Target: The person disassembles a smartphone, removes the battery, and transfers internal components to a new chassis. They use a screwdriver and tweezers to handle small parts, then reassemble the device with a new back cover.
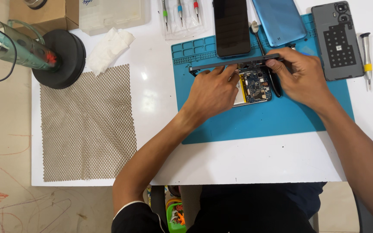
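Circuit board (255, 84) partly under the hands (214, 92)

The picture is bright and clear, with light coming from above. The white worktop (255, 159) shines, and a small white glare spot sits just left of the blue mat (264, 121). Soft, short shadows lie under the hands. The dark phone screen (231, 26) looks glossy. Things near the left edge bend a little. Nothing looks blurry.
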